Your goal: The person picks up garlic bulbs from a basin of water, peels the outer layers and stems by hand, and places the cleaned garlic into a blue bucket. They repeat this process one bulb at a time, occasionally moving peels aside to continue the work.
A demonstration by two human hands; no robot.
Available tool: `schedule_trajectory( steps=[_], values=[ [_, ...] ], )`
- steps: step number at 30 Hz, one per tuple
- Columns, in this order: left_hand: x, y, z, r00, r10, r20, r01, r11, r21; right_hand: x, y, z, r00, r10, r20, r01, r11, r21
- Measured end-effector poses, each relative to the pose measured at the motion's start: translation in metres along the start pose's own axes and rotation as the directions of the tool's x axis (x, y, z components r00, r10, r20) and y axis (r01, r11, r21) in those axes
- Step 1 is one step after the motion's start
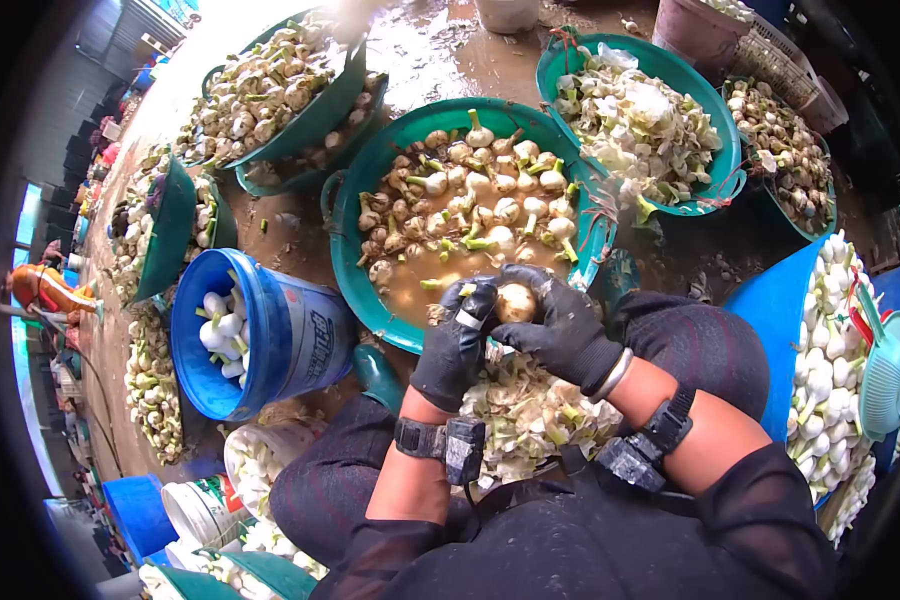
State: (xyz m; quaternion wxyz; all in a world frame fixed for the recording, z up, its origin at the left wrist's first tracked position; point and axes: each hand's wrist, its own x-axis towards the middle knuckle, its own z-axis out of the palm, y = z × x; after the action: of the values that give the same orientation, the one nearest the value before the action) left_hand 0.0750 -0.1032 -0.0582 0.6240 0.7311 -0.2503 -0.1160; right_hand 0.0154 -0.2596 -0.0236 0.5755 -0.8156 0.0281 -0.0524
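My right hand (562, 330), in a black glove, is closed around a pale, round garlic bulb (516, 303). Close beside the bulb, my gloved left hand (458, 335) has its fingers curled. A white strip shows at its fingers, but what they hold is hidden. Both hands are over the near rim of a green basin (343, 240). Muddy water in it carries many unpeeled garlic bulbs (505, 211), some with green stem stubs. Below my hands, between my legs, lies a heap of papery peelings (542, 408).
A blue bucket (232, 398) at left holds peeled white bulbs. At right, a blue tub (770, 310) is heaped with white bulbs, with a green strainer (885, 375) against it. Another green basin (553, 75) holds peelings. Tubs of unpeeled bulbs (270, 90) stand behind; a person (45, 290) is far left.
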Motion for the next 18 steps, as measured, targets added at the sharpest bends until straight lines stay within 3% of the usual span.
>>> schedule_trajectory(
  steps=[1, 3, 5, 6, 7, 8, 9, 10, 13, 14, 15, 17, 18],
  values=[
    [0.0, 0.019, 0.001, 0.925, -0.379, 0.024, 0.333, 0.781, -0.528, -0.001, 0.0, 0.0, 1.0, -0.011, -0.001, 0.011, 1.0, 0.004],
    [-0.003, 0.039, -0.005, 0.911, -0.412, 0.014, 0.358, 0.774, -0.523, -0.004, 0.003, 0.004, 0.999, 0.032, 0.008, -0.033, 0.961, 0.273],
    [-0.005, 0.046, -0.009, 0.945, -0.327, -0.013, 0.294, 0.867, -0.402, -0.007, -0.009, 0.003, 1.0, -0.024, 0.004, 0.023, 0.97, 0.243],
    [-0.008, 0.04, -0.011, 0.999, 0.037, 0.011, -0.038, 0.994, 0.105, -0.008, -0.012, 0.003, 0.997, 0.031, 0.069, -0.057, 0.906, 0.42],
    [-0.009, 0.044, -0.014, 0.999, 0.037, 0.013, -0.038, 0.993, 0.109, -0.009, -0.013, 0.003, 0.987, 0.074, 0.143, -0.144, 0.804, 0.577],
    [-0.009, 0.049, -0.016, 0.978, 0.196, 0.066, -0.206, 0.912, 0.355, -0.008, -0.007, 0.004, 0.976, 0.108, 0.191, -0.204, 0.77, 0.605],
    [-0.009, 0.053, -0.016, 0.93, 0.331, 0.157, -0.36, 0.744, 0.563, -0.008, -0.005, 0.003, 0.976, 0.108, 0.19, -0.203, 0.768, 0.607],
    [-0.012, 0.056, -0.013, 0.959, 0.261, 0.113, -0.284, 0.861, 0.422, -0.008, -0.003, 0.002, 0.968, 0.142, 0.209, -0.246, 0.714, 0.655],
    [-0.017, 0.048, -0.018, 0.938, 0.321, 0.134, -0.34, 0.77, 0.54, -0.008, -0.001, -0.005, 0.941, 0.21, 0.265, -0.338, 0.623, 0.706],
    [-0.02, 0.036, -0.011, 0.998, -0.025, -0.061, 0.028, 0.998, 0.061, -0.008, -0.006, -0.008, 0.935, 0.205, 0.288, -0.351, 0.631, 0.692],
    [-0.023, 0.029, -0.016, 0.998, -0.026, -0.06, 0.03, 0.998, 0.064, -0.009, -0.008, -0.009, 0.929, 0.201, 0.311, -0.365, 0.638, 0.678],
    [-0.021, 0.044, -0.024, 0.968, 0.152, 0.2, -0.23, 0.855, 0.465, -0.009, -0.008, -0.008, 0.944, 0.186, 0.272, -0.323, 0.683, 0.655],
    [-0.021, 0.055, -0.02, 0.968, 0.152, 0.2, -0.23, 0.854, 0.466, -0.009, -0.009, -0.007, 0.958, 0.168, 0.233, -0.28, 0.728, 0.626]
  ],
)
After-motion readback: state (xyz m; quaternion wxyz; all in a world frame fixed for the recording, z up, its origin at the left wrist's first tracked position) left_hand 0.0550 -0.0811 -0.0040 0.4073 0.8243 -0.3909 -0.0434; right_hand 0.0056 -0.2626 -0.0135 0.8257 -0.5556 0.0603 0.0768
